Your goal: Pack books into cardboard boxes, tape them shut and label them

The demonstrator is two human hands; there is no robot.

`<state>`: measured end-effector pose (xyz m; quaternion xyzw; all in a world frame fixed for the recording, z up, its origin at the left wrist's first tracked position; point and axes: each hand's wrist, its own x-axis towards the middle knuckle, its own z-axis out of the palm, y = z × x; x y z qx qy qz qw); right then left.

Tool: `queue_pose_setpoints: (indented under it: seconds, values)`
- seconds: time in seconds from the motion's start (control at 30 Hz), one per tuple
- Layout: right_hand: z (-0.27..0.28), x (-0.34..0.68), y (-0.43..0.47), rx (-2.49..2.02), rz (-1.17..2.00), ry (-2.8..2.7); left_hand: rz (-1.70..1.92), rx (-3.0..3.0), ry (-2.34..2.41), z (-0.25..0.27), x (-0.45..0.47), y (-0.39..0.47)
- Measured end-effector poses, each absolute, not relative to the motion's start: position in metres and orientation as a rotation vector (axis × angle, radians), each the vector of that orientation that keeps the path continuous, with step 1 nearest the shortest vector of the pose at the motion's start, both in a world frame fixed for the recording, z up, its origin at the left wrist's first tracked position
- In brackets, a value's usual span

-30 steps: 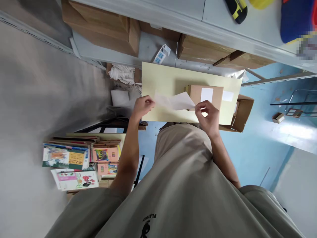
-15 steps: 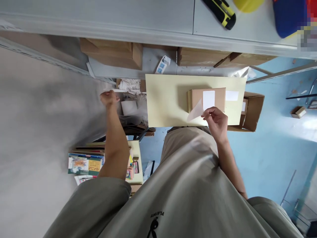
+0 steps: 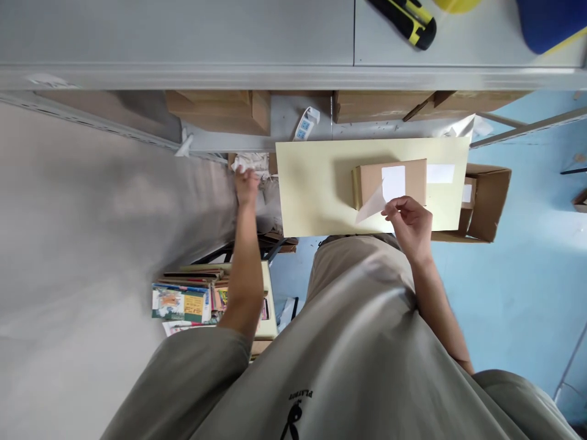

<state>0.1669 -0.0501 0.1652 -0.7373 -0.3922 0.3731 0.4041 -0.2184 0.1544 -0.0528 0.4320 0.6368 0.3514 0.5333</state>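
My right hand point(image 3: 411, 225) pinches the corner of a thin translucent sheet point(image 3: 370, 206) that hangs at the near edge of a small cardboard box point(image 3: 416, 177). The box lies on a pale yellow board point(image 3: 316, 189) and has a white label point(image 3: 393, 182) on its top. Another white label point(image 3: 440, 173) lies on the board to the right of the box. My left hand point(image 3: 247, 183) is stretched out left of the board, over a heap of white scraps point(image 3: 254, 161). Its fingers look apart, though slightly blurred, and I see nothing held in them.
A grey shelf point(image 3: 183, 36) crosses above, bearing a yellow-black utility knife point(image 3: 410, 23). Below it are cardboard boxes point(image 3: 220, 113) and a power strip point(image 3: 305, 125). An open carton point(image 3: 493, 205) stands right of the board. Flattened printed cardboard point(image 3: 181, 302) is stacked at lower left.
My left hand has moved right, from over the floor to the scrap heap; the white strip it held is no longer distinct. My right hand keeps its pinch on the translucent sheet. The view has shifted slightly.
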Motion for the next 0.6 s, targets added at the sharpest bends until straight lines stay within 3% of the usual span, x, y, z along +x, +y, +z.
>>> queue_pose_setpoints:
  seconds: [0.37, 0.6]
  values:
    - [0.157, 0.183, -0.043, -1.832, 0.689, -1.445, 0.756, 0.712, 0.915, 0.091, -0.006, 0.014]
    - [0.143, 0.208, -0.056, -1.835, 0.757, -1.627, 0.802, 0.584, 0.990, 0.092, 0.041, 0.003]
